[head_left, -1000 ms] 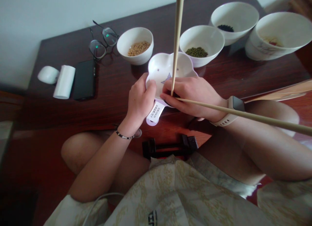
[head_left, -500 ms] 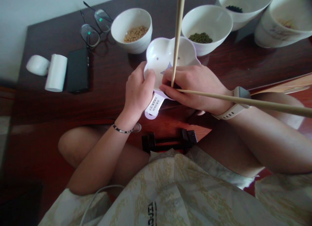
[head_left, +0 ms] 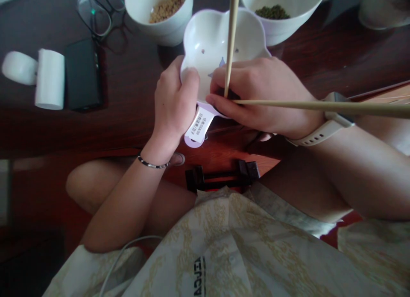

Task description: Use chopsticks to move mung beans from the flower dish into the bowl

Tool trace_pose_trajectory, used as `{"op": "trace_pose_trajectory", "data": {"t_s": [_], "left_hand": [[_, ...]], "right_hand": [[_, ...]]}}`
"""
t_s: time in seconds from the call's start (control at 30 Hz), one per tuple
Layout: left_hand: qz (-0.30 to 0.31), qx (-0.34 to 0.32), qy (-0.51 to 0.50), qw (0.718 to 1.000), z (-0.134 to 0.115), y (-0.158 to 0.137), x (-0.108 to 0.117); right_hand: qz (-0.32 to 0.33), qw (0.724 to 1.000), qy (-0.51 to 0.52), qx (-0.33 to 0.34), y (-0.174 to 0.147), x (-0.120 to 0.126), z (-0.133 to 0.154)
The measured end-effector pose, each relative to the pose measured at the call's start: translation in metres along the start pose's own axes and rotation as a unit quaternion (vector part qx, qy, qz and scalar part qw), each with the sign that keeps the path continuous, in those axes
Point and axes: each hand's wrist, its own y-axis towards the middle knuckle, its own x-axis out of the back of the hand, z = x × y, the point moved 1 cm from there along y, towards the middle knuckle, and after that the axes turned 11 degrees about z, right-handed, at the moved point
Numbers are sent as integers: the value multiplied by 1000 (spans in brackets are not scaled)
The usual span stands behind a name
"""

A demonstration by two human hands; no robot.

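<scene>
"Scalloped dish [head_left: 211, 30] first: where is it now?"

"At the near edge of the counter [head_left: 326, 62], its handle toward the person, with the bowl of tan beans [head_left: 173, 34] and the bowl of green beans [head_left: 280, 30] just beyond. Whether it rests on the wood or is lifted, I cannot tell."

"And each grip?"

"The left hand [head_left: 176, 98] clasps the dish at its left side, thumb over the rim. The right hand [head_left: 256, 92] has thumb and fingers closed around the chopsticks [head_left: 231, 40], low over the dish. Their tips are hidden, so I can't say whether they pinch anything."

"What has just changed?"

"Mostly the view: the bowls look larger, sit nearer the top edge, and the rightmost bowl [head_left: 381, 15] is partly cut off. Both hands keep the same hold."

"Meaning what for the work?"

"No visible progress, I'd judge: the chopsticks remain at one spot over the dish."
</scene>
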Motion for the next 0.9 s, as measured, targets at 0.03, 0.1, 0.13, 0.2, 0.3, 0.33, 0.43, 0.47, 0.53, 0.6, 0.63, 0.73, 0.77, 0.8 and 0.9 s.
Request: {"op": "trace_pose_trajectory", "data": {"t_s": [0.03, 0.1, 0.13, 0.2, 0.3, 0.33, 0.43, 0.47, 0.53, 0.6, 0.63, 0.73, 0.77, 0.8, 0.9], "left_hand": [[0, -2, -2, 1000, 0, 0, 0], [-4, -11, -3, 1000, 1, 1, 0], [-6, -17, -4, 1000, 1, 2, 0], [-9, -23, -5, 1000, 2, 2, -1], [-9, -21, -2, 1000, 2, 2, -1], [-8, -23, -2, 1000, 2, 2, -1], [-2, -36, -9, 999, 0, 1, -1], [0, -39, -11, 999, -1, 1, -1], [3, -43, -12, 999, -2, 0, -1], [3, -45, -9, 999, -3, 0, -1], [3, -43, -6, 999, -3, -1, 0], [-1, -25, 9, 1000, -3, -1, 0], [0, -18, 11, 1000, -3, 0, 0], [0, -14, 12, 1000, -2, 0, 0], [0, -7, 10, 1000, 0, 0, 0]], "right_hand": [[2, 1000, 1, -1, 0, 0, 0], [5, 1000, -1, -9, 0, 1, 1], [6, 1000, -3, -15, 0, 1, 1], [7, 1000, -4, -24, 0, 1, 0], [5, 1000, -3, -17, 1, 0, 0], [6, 1000, -4, -13, 1, 0, 0], [12, 1000, -8, -13, 1, 0, 0], [12, 1000, -9, -13, 0, 1, 0], [8, 1000, -9, -10, 0, 1, 0], [3, 1000, -4, -1, 0, 1, 1], [2, 1000, -4, 3, 0, 1, 1], [4, 1000, -16, 0, 0, 0, 1], [5, 1000, -21, -3, 0, 0, 1], [7, 1000, -24, -6, 0, 0, 1], [8, 1000, -19, -2, 0, 0, 0]]}}
